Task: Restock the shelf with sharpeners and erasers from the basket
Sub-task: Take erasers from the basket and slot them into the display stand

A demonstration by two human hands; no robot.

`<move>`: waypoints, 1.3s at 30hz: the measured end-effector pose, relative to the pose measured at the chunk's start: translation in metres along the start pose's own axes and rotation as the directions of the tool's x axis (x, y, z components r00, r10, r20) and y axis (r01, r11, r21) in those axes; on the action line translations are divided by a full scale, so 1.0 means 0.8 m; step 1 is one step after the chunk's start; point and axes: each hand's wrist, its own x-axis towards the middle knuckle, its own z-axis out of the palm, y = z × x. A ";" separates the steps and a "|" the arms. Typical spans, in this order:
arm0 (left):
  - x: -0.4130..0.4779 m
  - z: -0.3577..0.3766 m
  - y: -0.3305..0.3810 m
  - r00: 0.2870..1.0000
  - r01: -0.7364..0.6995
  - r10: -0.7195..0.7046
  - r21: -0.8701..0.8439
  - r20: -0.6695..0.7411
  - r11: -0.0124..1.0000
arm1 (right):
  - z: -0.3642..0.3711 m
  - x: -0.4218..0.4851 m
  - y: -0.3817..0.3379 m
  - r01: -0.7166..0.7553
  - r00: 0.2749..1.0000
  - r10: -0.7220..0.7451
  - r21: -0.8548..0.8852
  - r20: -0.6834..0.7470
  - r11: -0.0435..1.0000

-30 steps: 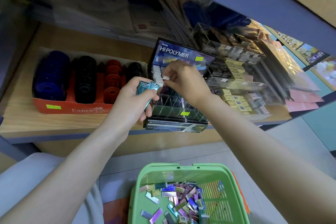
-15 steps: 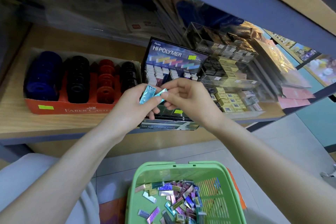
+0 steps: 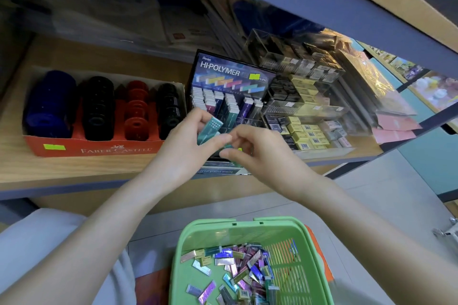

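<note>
first, we identify the wooden shelf [image 3: 74,168], which carries two displays side by side. below it, at the bottom of the view, the green basket [image 3: 184,252] contains a loose heap of foil-wrapped erasers [image 3: 239,267] in purple, teal, silver and gold. on the shelf, the red faber-castell tray [image 3: 99,150] at the left holds rows of blue, black and red round sharpeners [image 3: 96,106]. just to its right stands the black hi-polymer display box [image 3: 233,74], its rear slots filled with upright erasers. in front of that box, our left hand [image 3: 183,153] has its fingers curled around a small stack of teal erasers [image 3: 211,129]. our right hand [image 3: 265,156] meets it, thumb and fingertips pinching a single teal eraser [image 3: 229,147] at the stack's lower end.
</note>
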 end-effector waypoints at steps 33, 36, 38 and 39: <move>0.001 -0.014 -0.001 0.997 0.003 -0.002 0.013 -0.080 1.000 | -0.003 0.045 0.051 0.116 0.932 -0.143 -0.098 -0.334 0.988; 0.002 -0.009 0.000 0.995 -0.005 0.006 0.015 -0.098 1.000 | -0.002 0.012 0.030 0.223 0.961 -0.221 -0.005 -0.166 0.975; 0.001 -0.005 0.001 0.996 -0.004 0.004 -0.003 -0.092 1.000 | 0.005 -0.002 0.027 0.212 0.967 -0.213 -0.018 -0.139 0.977; 0.000 -0.003 0.002 0.996 -0.004 0.002 -0.024 -0.090 1.000 | 0.008 -0.005 0.028 0.183 0.969 -0.179 0.007 -0.168 0.983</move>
